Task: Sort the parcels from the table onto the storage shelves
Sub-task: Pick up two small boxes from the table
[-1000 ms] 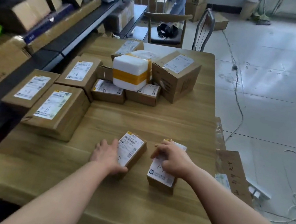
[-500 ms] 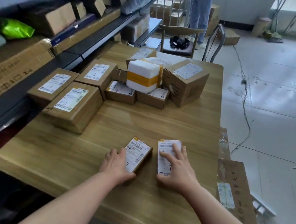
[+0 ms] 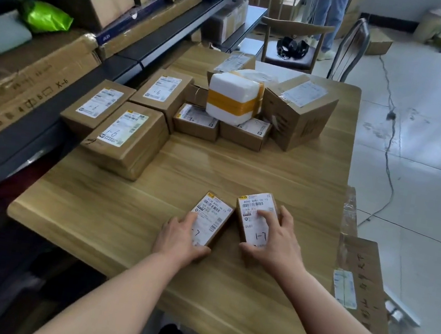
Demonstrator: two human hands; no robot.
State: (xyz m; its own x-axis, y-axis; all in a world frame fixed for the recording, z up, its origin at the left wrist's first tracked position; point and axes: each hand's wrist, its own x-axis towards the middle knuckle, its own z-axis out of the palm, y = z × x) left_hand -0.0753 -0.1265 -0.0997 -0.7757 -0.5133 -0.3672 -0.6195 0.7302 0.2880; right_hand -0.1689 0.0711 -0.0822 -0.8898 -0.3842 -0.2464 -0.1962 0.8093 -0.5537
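While flat on table, hands point(image 3: 230, 240) over two parcels point(image 3: 234, 218).

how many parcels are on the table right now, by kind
Small brown boxes under the hands: 2
Other brown cardboard boxes: 8, first at
White foam box with yellow tape: 1
Total: 11 in view; any hidden behind the pile cannot be told.

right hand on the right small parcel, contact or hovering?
Touching. Head view: the right hand lies on the right small parcel, fingertips pressed on its label and thumb against its near edge, no gap visible.
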